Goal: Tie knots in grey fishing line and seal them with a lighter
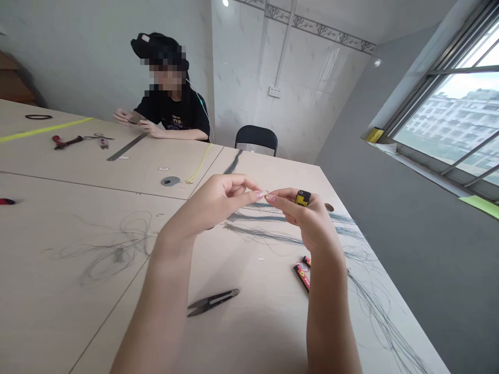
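Our left hand (222,201) pinches a tiny piece (266,192), too small to identify, above the counter (249,337); our right hand (310,215), fingers (273,199) closed beside it, also grips a lighter (302,198); grey strands (268,236) lie below.

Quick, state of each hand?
Left hand: closed, fingertips pinched; contents too small to tell.
Right hand: closed, holding what looks like a lighter.

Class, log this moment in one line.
Left hand: pinching | Right hand: pinching, holding boxy black-and-yellow object | Between them: too small to tell | Below: black metal snips, grey strand bundles
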Demonstrator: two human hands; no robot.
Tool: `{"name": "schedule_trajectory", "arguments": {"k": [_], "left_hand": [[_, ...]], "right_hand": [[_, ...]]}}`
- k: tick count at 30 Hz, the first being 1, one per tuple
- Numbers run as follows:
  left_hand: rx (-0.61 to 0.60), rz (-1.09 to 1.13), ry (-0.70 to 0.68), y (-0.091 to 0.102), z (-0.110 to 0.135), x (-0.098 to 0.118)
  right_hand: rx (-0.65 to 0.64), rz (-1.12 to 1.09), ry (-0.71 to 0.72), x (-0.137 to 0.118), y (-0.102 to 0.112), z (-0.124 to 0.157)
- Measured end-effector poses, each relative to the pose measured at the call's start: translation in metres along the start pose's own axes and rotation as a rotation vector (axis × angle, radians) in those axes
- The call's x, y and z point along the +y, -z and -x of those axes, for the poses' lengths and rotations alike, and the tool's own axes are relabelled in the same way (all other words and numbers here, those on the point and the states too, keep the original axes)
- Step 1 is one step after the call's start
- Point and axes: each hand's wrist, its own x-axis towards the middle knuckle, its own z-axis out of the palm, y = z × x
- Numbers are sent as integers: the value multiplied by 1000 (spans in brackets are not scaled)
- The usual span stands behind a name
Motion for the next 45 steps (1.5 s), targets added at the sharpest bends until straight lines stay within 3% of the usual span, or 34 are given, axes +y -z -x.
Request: {"name": "schedule_trajectory", "arguments": {"k": [14, 23, 30, 37, 42, 45], "left_hand": [[-13, -42, 26, 2, -2, 0], [-48, -69, 40, 0, -3, -2], [-30, -26, 36, 0, -2, -1], [70, 1, -17, -1, 0, 1], [167, -54, 6, 4, 3, 1], [259, -106, -19, 8, 5, 2]], "right_hand": [[-141, 50, -56, 5, 3, -5], [-63, 106, 24, 0, -1, -1], [-15, -46, 69, 5, -6, -4], [-17, -76, 90, 8, -9, -5], [-117, 132, 58, 12, -12, -6], [-176, 535, 40, 17, -24, -8]]}}
